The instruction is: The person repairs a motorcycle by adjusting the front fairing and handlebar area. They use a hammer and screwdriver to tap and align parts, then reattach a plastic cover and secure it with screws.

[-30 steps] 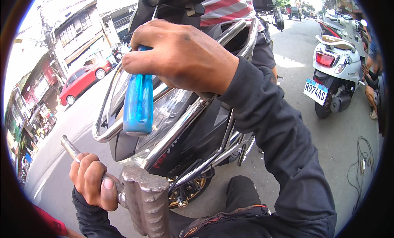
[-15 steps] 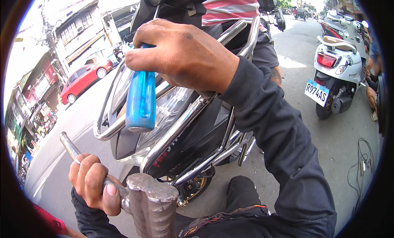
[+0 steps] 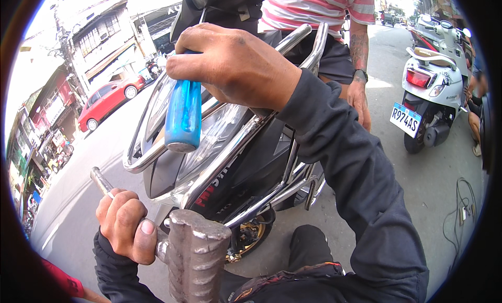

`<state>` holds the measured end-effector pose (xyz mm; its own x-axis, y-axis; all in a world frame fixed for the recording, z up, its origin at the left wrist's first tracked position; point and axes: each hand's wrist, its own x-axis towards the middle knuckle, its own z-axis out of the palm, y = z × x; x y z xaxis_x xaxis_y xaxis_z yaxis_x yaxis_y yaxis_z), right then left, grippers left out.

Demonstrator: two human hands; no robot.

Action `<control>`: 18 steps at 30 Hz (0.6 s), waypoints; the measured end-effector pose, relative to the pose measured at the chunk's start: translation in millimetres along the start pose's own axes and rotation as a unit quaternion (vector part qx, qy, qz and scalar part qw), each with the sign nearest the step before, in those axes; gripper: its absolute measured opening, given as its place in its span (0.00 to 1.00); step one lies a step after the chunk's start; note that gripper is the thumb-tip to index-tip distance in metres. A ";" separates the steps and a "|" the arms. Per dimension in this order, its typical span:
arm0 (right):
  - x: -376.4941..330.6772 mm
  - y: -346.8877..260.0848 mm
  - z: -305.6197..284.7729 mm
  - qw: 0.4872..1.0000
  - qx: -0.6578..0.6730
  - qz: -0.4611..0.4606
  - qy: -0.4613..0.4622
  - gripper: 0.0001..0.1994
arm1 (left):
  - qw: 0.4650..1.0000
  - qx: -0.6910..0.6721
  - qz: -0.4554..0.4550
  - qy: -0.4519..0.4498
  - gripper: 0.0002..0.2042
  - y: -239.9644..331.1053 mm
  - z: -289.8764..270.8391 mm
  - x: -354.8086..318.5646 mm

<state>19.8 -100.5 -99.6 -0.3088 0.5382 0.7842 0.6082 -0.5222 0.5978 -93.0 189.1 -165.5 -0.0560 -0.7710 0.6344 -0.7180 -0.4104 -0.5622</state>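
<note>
**Hammer and blue-handled tool held over a black scooter**

A black scooter (image 3: 246,162) with a chrome guard rail (image 3: 230,151) is filling the middle of the view, and a second person in a striped shirt (image 3: 314,8) is standing behind it. The right hand (image 3: 235,68) is clenching around the top of a blue-handled tool (image 3: 183,115), whose handle is hanging down just above the rail. The left hand (image 3: 123,224) is gripping the shaft of a steel hammer (image 3: 196,256), fingers fully closed, low in front of the scooter. Compared with a second ago, both hands are keeping their grips, and the hammer head is sitting slightly further right.
</note>
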 end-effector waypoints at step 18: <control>-3.0 11.2 6.5 0.999 0.022 -0.013 -0.024 0.24 | 0.998 0.042 -0.043 -0.037 0.25 4.1 3.9 -14.4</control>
<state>32.3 -103.6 -96.3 -0.2900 0.5823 0.7595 0.6322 -0.4793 0.6088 -92.4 196.7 -179.0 0.0564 -0.7635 0.6434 -0.6571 -0.5135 -0.5519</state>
